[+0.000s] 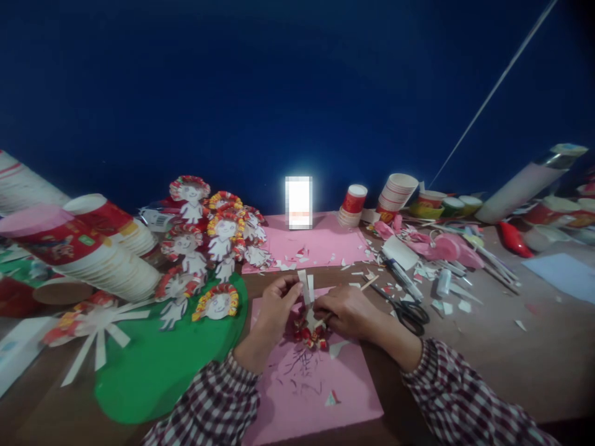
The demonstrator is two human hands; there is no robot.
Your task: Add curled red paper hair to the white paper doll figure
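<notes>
A cut paper cup (310,317) with white strips standing up and red-and-gold curled strips at its near end is between my hands, over a pink sheet (344,390). My left hand (280,302) is closed, pinching one of the white strips between thumb and fingers. My right hand (348,311) is closed around a thin wooden stick (370,282), whose ends show on both sides of the hand. Its fingers are against the right side of the cup piece. Dark scribbled lines and a small paper scrap (331,397) are on the sheet nearer me.
To the left, a green mat (153,371) bears paper dolls with curled edges (217,303) and a strip-cut cup (100,328). Stacked paper cups (116,266) lean beyond it. Scissors (409,314), a marker (402,275) and paper scraps lie right. A lit screen (299,203) stands at the back.
</notes>
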